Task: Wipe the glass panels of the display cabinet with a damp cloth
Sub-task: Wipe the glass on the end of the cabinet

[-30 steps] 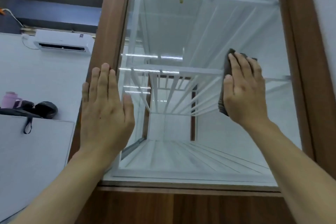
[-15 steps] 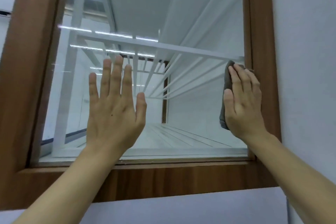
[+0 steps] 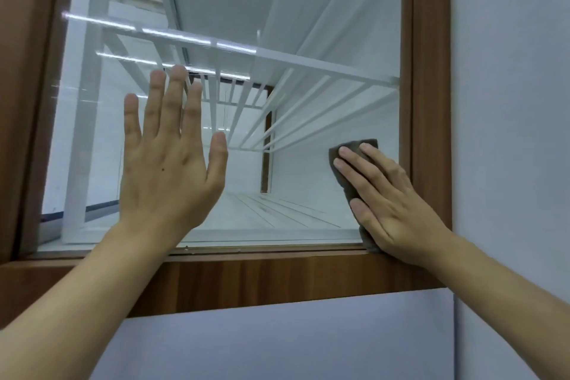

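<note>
Cloth (image 3: pixel 354 142): one, grey and folded, pinned flat on the glass panel (image 3: pixel 324 25) at its bottom right corner, just beside the wooden frame (image 3: pixel 428 102). The right hand (image 3: pixel 388 197) lies over it, fingers straight and pressing, none curled round it. The left hand (image 3: pixel 166 163) is spread flat on the same pane, left of middle, holding nothing, well apart from the cloth. The cloth's long axis runs roughly up the pane. Bare glass stretches left and upward, so the next sweep likely goes that way. One pane shows.
</note>
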